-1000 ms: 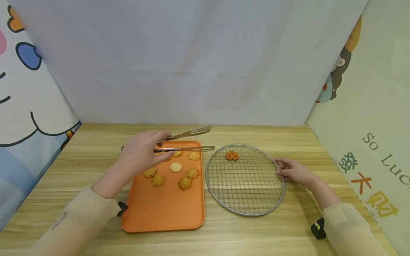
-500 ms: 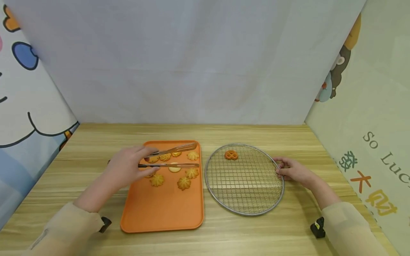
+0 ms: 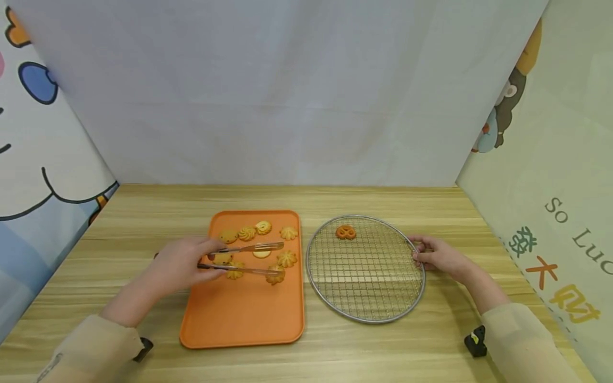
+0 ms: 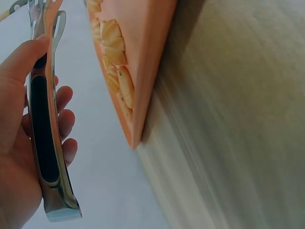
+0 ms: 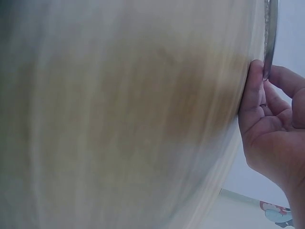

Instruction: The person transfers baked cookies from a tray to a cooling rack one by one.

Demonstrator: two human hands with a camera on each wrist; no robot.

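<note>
Apparently the step in hand is lining up the tongs (image 3: 246,248) over the cookies (image 3: 246,234); the left hand (image 3: 182,266) grasps them with the thumb against one arm and the fingers along the other, the two arms spread apart. To do it well, I would settle on a single cookie, bring the tips down level on either side of it, and squeeze only lightly, since these look likely to crumble. As things lie, the upper arm crosses the plain round cookie (image 3: 262,255) and the lower one a flower-shaped cookie (image 3: 274,280), so a small shift should help avoid catching two at once. Whether the tips touch anything or hang just above is hard to say from the head view, and in the left wrist view they run out at the top edge. The right hand (image 3: 440,258) pinches the rim of the round wire rack (image 3: 371,266) at its right side; a light, steady hold there ought to be enough without tipping it. As for containers, the orange tray (image 3: 246,319) lies flat on the worktop (image 3: 383,351), its cookies gathered towards the far half: ridged flowers, a swirl, a ring-like one, speckled ones and the plain round. Just beside it to the right, the rack carries one brown pretzel (image 3: 346,232) near its far-left rim.
</note>
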